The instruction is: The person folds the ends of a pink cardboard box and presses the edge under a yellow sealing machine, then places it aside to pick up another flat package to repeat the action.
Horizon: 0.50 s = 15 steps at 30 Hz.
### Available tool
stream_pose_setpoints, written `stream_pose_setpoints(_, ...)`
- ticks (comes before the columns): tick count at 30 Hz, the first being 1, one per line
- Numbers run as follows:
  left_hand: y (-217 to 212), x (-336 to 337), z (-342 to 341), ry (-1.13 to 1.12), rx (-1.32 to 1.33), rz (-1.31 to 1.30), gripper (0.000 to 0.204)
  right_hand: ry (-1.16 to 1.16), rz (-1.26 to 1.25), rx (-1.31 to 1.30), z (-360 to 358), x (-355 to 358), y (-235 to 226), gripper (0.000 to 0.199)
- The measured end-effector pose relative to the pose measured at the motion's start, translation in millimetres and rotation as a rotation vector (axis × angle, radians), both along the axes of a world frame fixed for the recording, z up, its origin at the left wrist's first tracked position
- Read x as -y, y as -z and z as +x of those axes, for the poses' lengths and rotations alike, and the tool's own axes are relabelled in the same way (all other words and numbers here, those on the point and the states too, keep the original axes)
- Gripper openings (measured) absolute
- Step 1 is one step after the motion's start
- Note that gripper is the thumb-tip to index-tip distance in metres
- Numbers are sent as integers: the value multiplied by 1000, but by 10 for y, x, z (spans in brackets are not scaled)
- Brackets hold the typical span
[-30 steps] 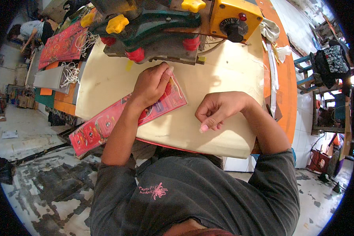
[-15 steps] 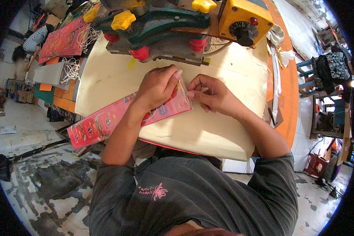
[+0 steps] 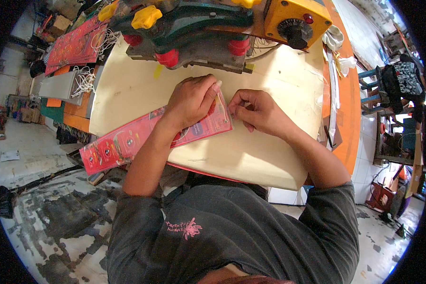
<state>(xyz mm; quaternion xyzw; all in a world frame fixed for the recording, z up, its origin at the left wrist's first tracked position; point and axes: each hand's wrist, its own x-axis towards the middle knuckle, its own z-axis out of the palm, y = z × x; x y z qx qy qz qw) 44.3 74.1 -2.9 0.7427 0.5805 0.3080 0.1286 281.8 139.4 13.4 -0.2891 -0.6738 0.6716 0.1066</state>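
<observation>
A long, red printed card (image 3: 111, 147) with a glossy cover lies slantwise over the cream work surface. Its left end juts past the edge of that surface. My left hand (image 3: 193, 102) is closed over the upper part of the card near its right end, thumb at the top edge, hiding what lies under the palm. A small round eyelet shows at the card's right corner. Just beside that end is my right hand (image 3: 256, 111), thumb and forefinger pinched together and the other fingers curled. What sits in the pinch, if anything, is too small to tell.
A dark green press (image 3: 201, 26) with yellow knobs and red feet stands directly beyond my hands, next to a yellow control box (image 3: 296, 23) with a dial. To the left are red printed sheets (image 3: 73, 49) and a grey-white stack (image 3: 61, 87) with white strings. A stool (image 3: 370, 92) stands right.
My right hand's fingers have curled in more tightly beside the card's end. The left hand and the card keep nearly the same place. The person at the far left has moved lower, mostly out of sight.
</observation>
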Motion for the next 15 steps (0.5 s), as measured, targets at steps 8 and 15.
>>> stream_pose_setpoints(8,3,-5,7,13,11,7,27,16,-33,48,4,-15,-53,16)
stream_pose_setpoints(15,68,74,103,62,-60,93,24,-140,50,140,-36,-45,-88,23)
